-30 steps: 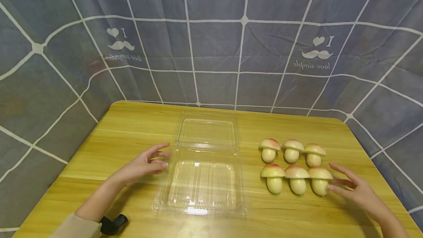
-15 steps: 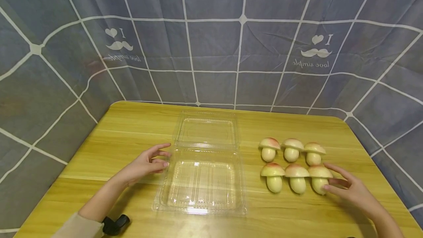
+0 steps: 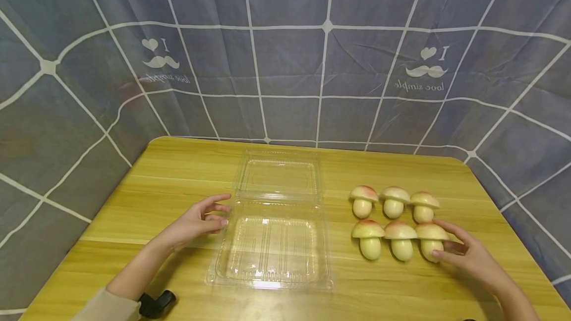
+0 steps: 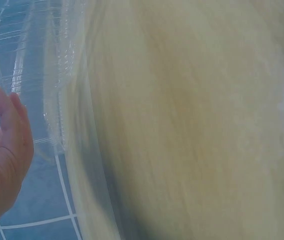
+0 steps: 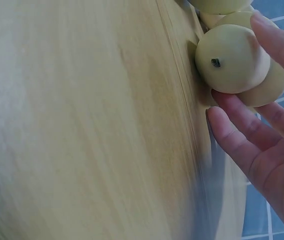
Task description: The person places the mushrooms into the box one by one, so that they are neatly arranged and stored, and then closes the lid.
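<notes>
Pale sleeve (image 3: 108, 306), far left: black fitting (image 3: 157, 305) at the wrist. Left hand (image 3: 192, 223): released, fingers loosely bent, fingertips at the left rim of the clear container; contact I cannot confirm. Clear container (image 3: 270, 246): flat on the wooden table (image 3: 178, 177), lid (image 3: 279, 177) folded back toward the grey gridded curtain (image 3: 290, 63). Mushroom-shaped pieces (image 3: 400, 232): six, to the right of the container, three per row, caps directed away from the person, some blushed red. Right hand (image 3: 475, 260): at the right-hand piece (image 3: 431, 232) of the near row, which lies on the table; thumb at the stem, fingers about the far side. From here I cannot tell whether the grasp is closed.
</notes>
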`<state>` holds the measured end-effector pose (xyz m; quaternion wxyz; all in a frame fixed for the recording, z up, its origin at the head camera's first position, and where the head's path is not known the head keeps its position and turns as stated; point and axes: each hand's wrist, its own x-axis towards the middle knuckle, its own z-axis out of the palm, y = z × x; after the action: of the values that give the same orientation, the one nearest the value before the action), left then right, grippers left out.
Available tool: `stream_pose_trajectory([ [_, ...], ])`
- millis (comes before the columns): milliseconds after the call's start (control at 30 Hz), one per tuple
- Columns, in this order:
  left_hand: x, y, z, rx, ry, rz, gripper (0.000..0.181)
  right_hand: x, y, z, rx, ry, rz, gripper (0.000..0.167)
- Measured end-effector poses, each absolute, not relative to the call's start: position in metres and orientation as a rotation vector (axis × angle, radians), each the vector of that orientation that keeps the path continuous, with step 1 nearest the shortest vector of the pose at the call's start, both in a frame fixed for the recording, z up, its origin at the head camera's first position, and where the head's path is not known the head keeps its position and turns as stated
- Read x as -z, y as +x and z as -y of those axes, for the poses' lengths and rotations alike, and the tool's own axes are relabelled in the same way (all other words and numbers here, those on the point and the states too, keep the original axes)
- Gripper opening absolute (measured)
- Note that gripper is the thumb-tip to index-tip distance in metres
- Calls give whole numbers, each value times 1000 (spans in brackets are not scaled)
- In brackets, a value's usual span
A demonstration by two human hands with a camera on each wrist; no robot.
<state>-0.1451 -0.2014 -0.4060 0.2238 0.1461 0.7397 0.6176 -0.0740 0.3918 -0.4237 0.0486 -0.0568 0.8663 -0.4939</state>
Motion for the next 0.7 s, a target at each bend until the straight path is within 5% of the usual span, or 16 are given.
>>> stream_pose_trajectory([
  [700, 405, -145, 203, -1706, 428, -2014, 69, 425, -74, -392, 1509, -125, -2651, 65],
])
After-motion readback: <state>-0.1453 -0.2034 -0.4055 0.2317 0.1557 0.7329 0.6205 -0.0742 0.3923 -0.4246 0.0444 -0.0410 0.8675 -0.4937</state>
